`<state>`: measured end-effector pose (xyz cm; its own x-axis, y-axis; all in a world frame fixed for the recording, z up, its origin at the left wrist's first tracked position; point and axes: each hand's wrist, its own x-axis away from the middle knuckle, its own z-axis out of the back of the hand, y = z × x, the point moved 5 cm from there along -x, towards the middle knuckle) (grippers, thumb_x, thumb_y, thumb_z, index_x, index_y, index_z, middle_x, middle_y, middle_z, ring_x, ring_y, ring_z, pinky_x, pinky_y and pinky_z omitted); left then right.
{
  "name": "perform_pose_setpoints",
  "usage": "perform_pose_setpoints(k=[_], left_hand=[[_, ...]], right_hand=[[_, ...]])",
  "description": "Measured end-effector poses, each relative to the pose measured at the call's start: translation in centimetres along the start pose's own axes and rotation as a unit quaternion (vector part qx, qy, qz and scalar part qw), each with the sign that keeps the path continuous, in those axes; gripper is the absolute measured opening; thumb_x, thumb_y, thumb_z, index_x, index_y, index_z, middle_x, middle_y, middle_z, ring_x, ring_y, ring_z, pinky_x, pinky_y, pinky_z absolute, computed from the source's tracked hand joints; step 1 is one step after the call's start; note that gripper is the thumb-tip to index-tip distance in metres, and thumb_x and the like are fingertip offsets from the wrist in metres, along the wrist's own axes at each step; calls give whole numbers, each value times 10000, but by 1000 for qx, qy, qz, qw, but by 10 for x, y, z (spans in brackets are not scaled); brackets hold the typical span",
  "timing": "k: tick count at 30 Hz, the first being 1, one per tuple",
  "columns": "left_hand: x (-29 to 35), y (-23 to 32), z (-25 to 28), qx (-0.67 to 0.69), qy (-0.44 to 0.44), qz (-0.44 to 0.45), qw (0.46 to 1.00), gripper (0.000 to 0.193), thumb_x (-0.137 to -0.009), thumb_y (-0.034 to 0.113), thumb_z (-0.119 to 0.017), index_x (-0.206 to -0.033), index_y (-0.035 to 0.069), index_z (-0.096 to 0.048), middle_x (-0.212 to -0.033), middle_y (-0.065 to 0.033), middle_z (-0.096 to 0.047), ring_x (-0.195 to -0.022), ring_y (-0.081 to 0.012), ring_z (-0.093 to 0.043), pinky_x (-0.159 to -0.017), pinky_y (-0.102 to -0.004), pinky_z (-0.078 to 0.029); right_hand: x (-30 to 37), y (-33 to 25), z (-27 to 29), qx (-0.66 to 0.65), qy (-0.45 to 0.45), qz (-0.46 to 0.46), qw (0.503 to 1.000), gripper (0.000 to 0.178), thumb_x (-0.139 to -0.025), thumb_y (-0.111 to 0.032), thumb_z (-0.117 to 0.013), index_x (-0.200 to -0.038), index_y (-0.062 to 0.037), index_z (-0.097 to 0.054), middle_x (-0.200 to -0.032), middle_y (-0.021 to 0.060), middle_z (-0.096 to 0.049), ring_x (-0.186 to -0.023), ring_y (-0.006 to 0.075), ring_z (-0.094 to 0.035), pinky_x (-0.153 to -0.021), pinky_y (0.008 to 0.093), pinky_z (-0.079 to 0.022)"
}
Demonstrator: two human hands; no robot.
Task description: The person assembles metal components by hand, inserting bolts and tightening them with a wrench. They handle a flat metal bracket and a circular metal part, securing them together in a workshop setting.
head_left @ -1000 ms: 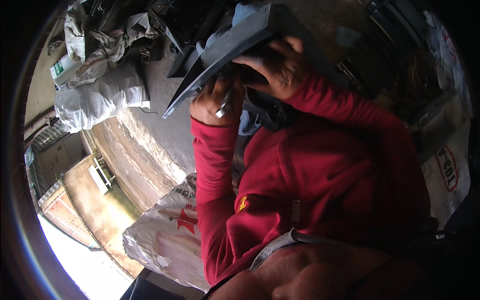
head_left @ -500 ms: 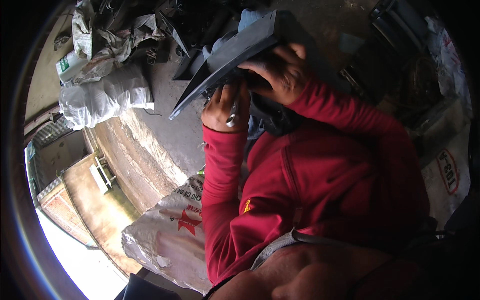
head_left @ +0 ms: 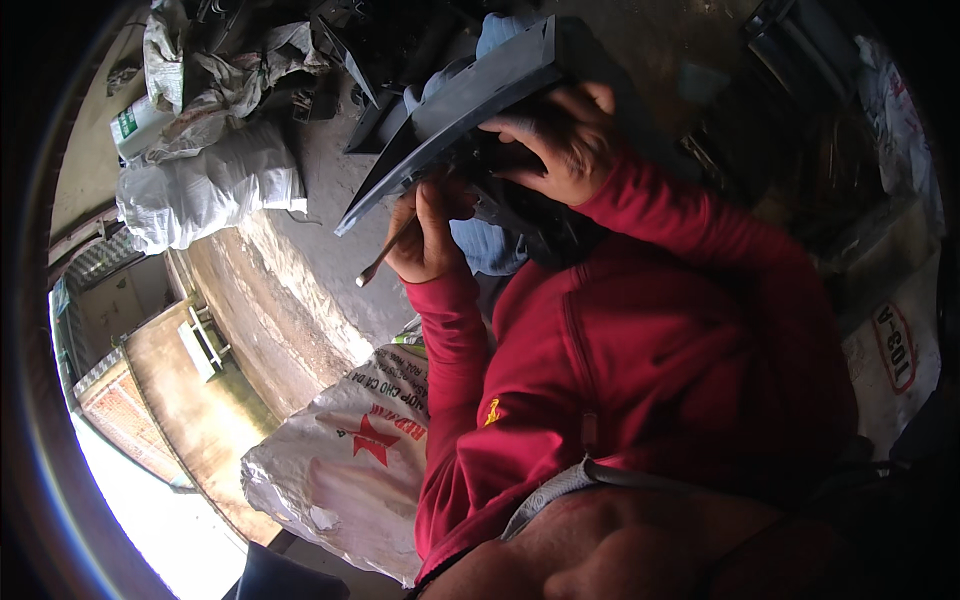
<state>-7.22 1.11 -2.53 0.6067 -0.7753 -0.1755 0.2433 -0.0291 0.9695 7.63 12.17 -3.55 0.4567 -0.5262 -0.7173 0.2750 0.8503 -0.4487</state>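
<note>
A dark grey panel with a folded rim (head_left: 470, 98) is tilted in front of me, its near side in shadow. My left hand (head_left: 430, 238) is closed round a slim metal wrench (head_left: 384, 258) beneath the panel's lower left part. One end of the wrench sticks out toward the lower left; the other end is hidden by my fingers and the panel. Over at the panel's right end, my right hand (head_left: 575, 150) grips its near edge with curled fingers. Some fingertips are lost in the dark behind the rim.
White plastic-wrapped bundles (head_left: 210, 190) lie on the floor at the left, below a white container (head_left: 140, 128). A printed white sack (head_left: 335, 450) stands beside my left arm. Dark metal parts (head_left: 800, 50) and another sack (head_left: 895, 350) are on the right.
My left hand has shifted slightly down and turned, and the wrench has swung so its free end points farther to the lower left. The panel and my right hand have barely moved.
</note>
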Motion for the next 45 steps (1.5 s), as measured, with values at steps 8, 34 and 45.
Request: perform_pose_setpoints(k=[8,34,45], left_hand=[[-12,50,-48,-515,-111,-248,813,149,-817,177,-695,-953,120,-673,-816,-113,-678,-645,-293,-669,-532,-353,-524],[-16,55,-57,-556,-126,-256,781,158,-837,237,-644,-940,118,-661,-774,-96,-660,-638,-268,-659,-525,-354,-507],[0,18,14,-3,2,13,1000,245,-928,196,-606,-991,-36,-651,-784,-131,-698,-632,-175,-669,-544,-270,-519]], right_hand=[[-4,-4,1,10,13,7,1000,622,-601,-280,-806,-1185,-262,-596,-1037,-71,-659,-970,138,-573,-871,375,-306],[-3,-1,1,-15,36,-2,999,509,-641,-343,-770,-1124,-262,-634,-982,-73,-677,-923,136,-574,-876,377,-311],[4,6,-1,-7,30,28,999,593,-610,-341,-827,-1159,-271,-614,-897,-147,-657,-905,116,-535,-880,362,-309]])
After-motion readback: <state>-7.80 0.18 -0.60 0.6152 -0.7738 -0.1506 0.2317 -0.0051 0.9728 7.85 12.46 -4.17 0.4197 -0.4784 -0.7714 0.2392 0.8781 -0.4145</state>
